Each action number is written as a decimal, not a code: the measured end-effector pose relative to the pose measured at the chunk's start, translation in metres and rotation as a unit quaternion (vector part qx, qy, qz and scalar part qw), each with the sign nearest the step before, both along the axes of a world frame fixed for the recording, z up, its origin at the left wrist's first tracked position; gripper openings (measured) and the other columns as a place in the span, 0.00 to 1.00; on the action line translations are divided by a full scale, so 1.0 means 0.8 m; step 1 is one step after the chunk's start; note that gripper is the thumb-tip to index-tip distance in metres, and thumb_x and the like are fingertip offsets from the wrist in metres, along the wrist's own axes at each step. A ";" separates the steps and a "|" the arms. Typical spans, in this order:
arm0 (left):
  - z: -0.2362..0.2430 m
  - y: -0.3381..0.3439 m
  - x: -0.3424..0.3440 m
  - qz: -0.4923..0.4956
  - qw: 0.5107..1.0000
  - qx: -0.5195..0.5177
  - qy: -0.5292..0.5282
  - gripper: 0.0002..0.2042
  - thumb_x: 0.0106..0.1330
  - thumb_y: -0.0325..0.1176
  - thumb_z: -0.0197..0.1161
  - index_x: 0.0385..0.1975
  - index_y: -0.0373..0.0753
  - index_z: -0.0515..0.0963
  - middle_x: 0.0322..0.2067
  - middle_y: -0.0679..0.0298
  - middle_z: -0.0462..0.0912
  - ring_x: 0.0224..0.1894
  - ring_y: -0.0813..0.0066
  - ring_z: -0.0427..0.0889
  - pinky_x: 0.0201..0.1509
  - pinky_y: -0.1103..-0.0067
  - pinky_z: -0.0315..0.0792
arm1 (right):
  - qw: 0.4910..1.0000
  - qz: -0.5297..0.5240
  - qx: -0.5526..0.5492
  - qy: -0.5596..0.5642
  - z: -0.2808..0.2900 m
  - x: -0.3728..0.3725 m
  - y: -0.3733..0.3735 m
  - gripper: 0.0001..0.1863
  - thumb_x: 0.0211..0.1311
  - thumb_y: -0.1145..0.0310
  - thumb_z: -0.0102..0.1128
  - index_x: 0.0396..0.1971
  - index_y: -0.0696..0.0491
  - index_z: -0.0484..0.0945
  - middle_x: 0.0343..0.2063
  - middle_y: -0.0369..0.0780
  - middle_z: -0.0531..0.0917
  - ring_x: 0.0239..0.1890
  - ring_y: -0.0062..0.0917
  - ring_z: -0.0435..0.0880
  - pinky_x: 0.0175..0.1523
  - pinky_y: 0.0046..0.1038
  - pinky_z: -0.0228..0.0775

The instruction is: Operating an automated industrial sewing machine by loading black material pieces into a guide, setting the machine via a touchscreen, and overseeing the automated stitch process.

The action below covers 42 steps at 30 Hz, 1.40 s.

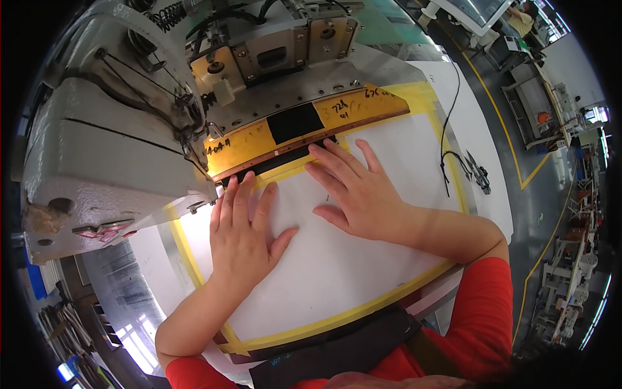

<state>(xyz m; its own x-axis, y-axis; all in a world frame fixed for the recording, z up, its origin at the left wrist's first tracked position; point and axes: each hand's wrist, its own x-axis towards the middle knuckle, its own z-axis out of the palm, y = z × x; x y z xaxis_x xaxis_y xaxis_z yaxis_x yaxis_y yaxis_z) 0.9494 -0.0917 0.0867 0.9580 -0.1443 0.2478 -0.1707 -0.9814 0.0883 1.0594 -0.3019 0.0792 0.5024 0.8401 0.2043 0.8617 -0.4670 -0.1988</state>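
Above, both hands lie flat, palms down, fingers extended and gripping nothing. Left hand (243, 227) and right hand (353, 188) press a white sheet (337, 259) on the desk (479, 149), fingertips touching a black strip (285, 161) at the sheet's far edge, under the sewing machine (110, 142). Yellow tape (363, 308) borders the sheet; bare sheet lies open toward the person. Scissors (478, 172) rest well apart at right.

Grey workshop floor (518, 129), yellow lines (502, 107)
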 end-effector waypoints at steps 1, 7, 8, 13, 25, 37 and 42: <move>0.000 0.000 -0.001 0.003 1.000 -0.001 0.002 0.32 0.58 0.54 0.63 0.58 0.41 0.71 0.61 0.49 0.66 0.63 0.49 0.66 0.63 0.61 0.60 | 1.000 0.000 0.000 0.000 -0.001 0.000 0.000 0.33 0.58 0.53 0.61 0.58 0.57 0.69 0.65 0.46 0.62 0.68 0.39 0.61 0.68 0.53 0.42; 0.000 0.000 -0.002 0.010 1.000 -0.004 0.009 0.33 0.57 0.52 0.64 0.60 0.40 0.69 0.62 0.48 0.65 0.64 0.48 0.65 0.64 0.59 0.59 | 1.000 -0.008 -0.006 0.003 -0.003 -0.001 -0.001 0.33 0.59 0.52 0.60 0.60 0.57 0.67 0.65 0.49 0.61 0.68 0.42 0.60 0.68 0.53 0.42; 0.001 -0.001 -0.002 0.009 1.000 -0.005 0.009 0.33 0.57 0.52 0.64 0.60 0.40 0.69 0.62 0.48 0.65 0.64 0.48 0.65 0.64 0.59 0.59 | 1.000 -0.009 -0.005 0.002 -0.002 -0.002 -0.001 0.33 0.59 0.52 0.60 0.60 0.57 0.67 0.65 0.50 0.61 0.68 0.42 0.60 0.68 0.53 0.43; 0.001 -0.001 -0.001 0.008 1.000 -0.010 0.010 0.33 0.57 0.52 0.64 0.60 0.40 0.69 0.62 0.48 0.65 0.64 0.49 0.65 0.62 0.60 0.59 | 1.000 -0.001 0.002 0.006 -0.004 0.000 -0.002 0.33 0.60 0.52 0.60 0.59 0.57 0.67 0.65 0.50 0.61 0.68 0.44 0.60 0.68 0.53 0.44; -0.005 -0.004 -0.004 0.023 1.000 -0.010 0.006 0.33 0.58 0.54 0.63 0.60 0.43 0.69 0.63 0.51 0.64 0.65 0.50 0.64 0.62 0.61 0.60 | 1.000 0.020 0.002 0.000 0.002 0.000 -0.003 0.33 0.56 0.56 0.63 0.59 0.58 0.67 0.63 0.50 0.63 0.66 0.45 0.62 0.68 0.48 0.50; -0.001 -0.004 -0.006 0.028 0.999 -0.025 0.023 0.32 0.59 0.55 0.62 0.60 0.43 0.69 0.61 0.51 0.67 0.65 0.49 0.65 0.62 0.63 0.62 | 1.000 0.018 -0.004 -0.024 0.002 0.001 -0.001 0.31 0.59 0.54 0.60 0.57 0.60 0.69 0.61 0.52 0.65 0.64 0.46 0.65 0.67 0.49 0.53; 0.002 -0.007 -0.004 0.035 0.999 0.009 0.023 0.33 0.57 0.56 0.63 0.60 0.43 0.70 0.60 0.52 0.67 0.63 0.51 0.66 0.60 0.62 0.62 | 0.999 -0.005 -0.015 -0.043 0.007 0.000 -0.008 0.33 0.56 0.54 0.62 0.59 0.56 0.68 0.63 0.47 0.63 0.66 0.41 0.63 0.67 0.53 0.48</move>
